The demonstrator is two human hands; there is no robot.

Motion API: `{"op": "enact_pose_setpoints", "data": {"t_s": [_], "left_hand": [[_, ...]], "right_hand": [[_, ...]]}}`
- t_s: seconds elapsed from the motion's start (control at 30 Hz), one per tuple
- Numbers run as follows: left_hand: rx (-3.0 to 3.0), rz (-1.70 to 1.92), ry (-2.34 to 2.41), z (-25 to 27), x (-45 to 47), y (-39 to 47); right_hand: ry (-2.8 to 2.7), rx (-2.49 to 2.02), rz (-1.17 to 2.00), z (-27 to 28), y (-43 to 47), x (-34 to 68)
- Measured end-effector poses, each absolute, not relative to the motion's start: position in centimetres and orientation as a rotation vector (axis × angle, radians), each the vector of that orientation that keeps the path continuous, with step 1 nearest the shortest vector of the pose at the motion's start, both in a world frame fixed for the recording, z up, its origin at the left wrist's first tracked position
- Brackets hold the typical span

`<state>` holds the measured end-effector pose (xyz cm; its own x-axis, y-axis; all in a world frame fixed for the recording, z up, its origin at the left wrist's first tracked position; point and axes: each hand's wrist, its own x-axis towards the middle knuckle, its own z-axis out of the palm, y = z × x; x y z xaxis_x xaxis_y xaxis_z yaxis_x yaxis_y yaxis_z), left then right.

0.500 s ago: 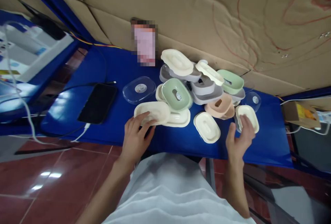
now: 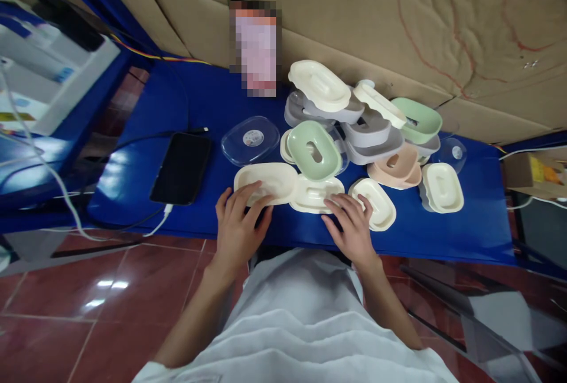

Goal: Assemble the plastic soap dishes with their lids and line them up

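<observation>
My left hand point(image 2: 239, 223) rests with spread fingers on the near edge of an oval cream soap dish point(image 2: 283, 181), fingertips inside its hollow. My right hand point(image 2: 354, 232) is open, its fingers over the right end of a second cream dish point(image 2: 305, 197) and the left edge of a third cream dish point(image 2: 384, 213). Neither hand is closed round anything. Behind the second dish, a green soap dish point(image 2: 325, 144) with a slot leans on other pieces. A clear lid point(image 2: 237, 146) with a round label lies to the left.
Grey pieces point(image 2: 376, 150), a peach dish point(image 2: 405, 170), another green dish point(image 2: 425, 117) and cream trays point(image 2: 319, 85) are heaped at the back. A cream-topped box point(image 2: 445, 188) stands right. A phone point(image 2: 181, 167) with a white cable lies left on the blue table point(image 2: 124, 188).
My right hand has moved left, from the cream-topped box at the right to the middle cream dishes. My left hand stays at the left cream dish. The view has shifted slightly.
</observation>
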<state>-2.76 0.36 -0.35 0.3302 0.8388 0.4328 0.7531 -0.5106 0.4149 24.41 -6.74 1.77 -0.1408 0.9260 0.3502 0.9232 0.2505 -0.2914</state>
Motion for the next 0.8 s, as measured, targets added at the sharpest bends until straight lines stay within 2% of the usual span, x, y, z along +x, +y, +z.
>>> {"op": "enact_pose_setpoints", "data": {"t_s": [0.13,0.4,0.63,0.8], "left_hand": [[2.511,1.013,1.505,-0.5,-2.2,0.0],[2.735,0.802,1.107,0.4,0.2,-0.9],[2.695,0.858,1.035,-0.2,-0.7,-1.0],[2.650,0.830,1.015,0.0,-2.1,-1.2]], "right_hand": [[-2.038,-1.653,-0.222,3.2,-5.1,23.8],[-2.204,-1.603,-0.268,4.1,0.6,23.6],[-1.837,-1.518,-0.022,4.2,-6.9,24.9],[-1.703,-1.567,0.082,2.2,-11.1,24.5]]}}
